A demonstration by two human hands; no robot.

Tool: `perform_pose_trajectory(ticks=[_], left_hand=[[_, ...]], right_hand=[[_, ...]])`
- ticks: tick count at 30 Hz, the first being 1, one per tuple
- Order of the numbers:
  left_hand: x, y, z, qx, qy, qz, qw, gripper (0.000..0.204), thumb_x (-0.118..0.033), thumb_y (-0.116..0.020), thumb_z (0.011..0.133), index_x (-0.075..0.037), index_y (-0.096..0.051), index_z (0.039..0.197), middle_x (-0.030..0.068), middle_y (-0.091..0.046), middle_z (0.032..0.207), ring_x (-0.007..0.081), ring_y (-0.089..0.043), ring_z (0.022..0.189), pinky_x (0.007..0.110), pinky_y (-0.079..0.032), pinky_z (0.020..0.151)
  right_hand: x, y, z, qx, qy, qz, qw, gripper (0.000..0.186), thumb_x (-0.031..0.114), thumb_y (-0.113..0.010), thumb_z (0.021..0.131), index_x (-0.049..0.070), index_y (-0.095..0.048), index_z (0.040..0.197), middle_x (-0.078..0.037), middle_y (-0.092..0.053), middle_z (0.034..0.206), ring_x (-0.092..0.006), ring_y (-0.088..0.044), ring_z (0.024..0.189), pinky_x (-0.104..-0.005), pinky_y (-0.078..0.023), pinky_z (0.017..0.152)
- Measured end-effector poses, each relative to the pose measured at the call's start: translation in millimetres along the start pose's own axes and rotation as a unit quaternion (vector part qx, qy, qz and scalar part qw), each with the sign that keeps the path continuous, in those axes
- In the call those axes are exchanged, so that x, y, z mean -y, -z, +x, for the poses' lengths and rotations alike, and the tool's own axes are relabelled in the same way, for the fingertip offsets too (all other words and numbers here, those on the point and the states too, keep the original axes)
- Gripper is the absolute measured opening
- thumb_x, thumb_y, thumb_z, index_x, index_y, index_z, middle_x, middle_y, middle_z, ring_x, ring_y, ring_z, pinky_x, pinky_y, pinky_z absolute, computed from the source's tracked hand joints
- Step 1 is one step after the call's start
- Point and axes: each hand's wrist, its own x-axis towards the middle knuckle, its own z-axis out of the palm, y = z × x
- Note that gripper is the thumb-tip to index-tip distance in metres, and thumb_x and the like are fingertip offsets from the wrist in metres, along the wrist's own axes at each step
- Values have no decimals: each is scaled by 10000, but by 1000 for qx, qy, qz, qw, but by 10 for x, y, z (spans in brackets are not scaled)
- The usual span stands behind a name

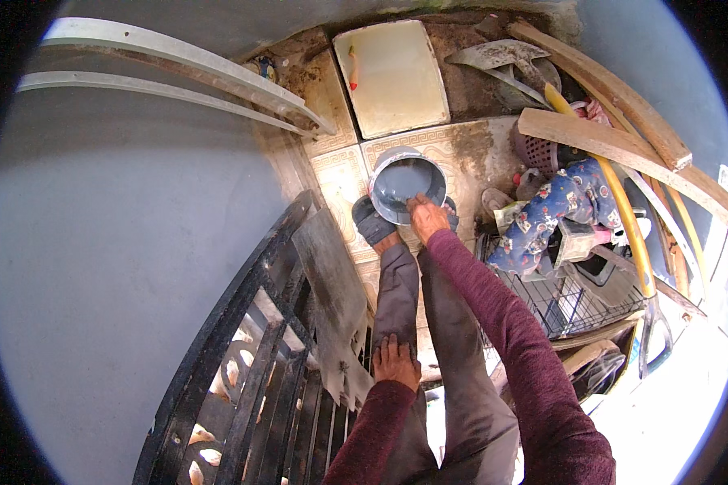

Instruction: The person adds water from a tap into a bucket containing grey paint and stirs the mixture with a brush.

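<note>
A round pale bucket [378, 191] stands on the tiles between my feet, its inside grey and smooth. My right hand [429, 218] is at the bucket's near right rim, fingers curled over the edge; the fingertips inside are partly hidden. My left hand [396, 363] lies on my left trouser leg near the knee, fingers spread and holding nothing. Dark sandals [370, 224] show on either side of the bucket.
A cream slab [396, 85] with a small red-tipped object [353, 69] lies beyond the bucket. At right are wooden planks [615, 145], a yellow-handled shovel [623, 210], a patterned blue cloth [550, 214] and a wire basket [566, 303]. A black slatted bench [243, 356] stands left.
</note>
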Motion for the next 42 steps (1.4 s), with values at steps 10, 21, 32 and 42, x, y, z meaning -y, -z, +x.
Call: perform_pose_trajectory(ticks=[10,21,32,42], left_hand=[[11,-35,-16,-17,4,11,1000,501,-308,-546,821,-29,-540,1238,188,-390,1404,352,-338,1330,510,-267,1082],[2,34,-2,-6,8,5,1000,475,-273,-546,812,-22,-551,1215,198,-402,1389,359,-358,1315,511,-275,1077],[8,-31,-9,-9,11,7,1000,488,-280,-549,813,-19,-552,1226,193,-395,1395,355,-349,1322,508,-269,1081],[6,-7,-18,1,8,15,1000,499,-290,-544,815,-18,-538,1234,199,-384,1410,357,-343,1328,505,-266,1084]], right_hand=[[-138,258,229,-54,21,-138,989,180,95,-549,787,16,-601,940,-155,-562,979,-314,-606,922,-416,-532,713],[3,21,54,-18,-194,120,974,211,124,-560,840,-26,-630,970,-223,-621,908,-414,-618,826,-446,-498,770],[-151,30,-2,-21,-45,-78,996,258,69,-554,803,17,-601,1051,-201,-586,967,-387,-610,853,-459,-498,745],[-213,110,38,-74,-48,-4,996,192,95,-559,803,19,-590,976,-203,-576,969,-380,-607,881,-465,-505,742]])
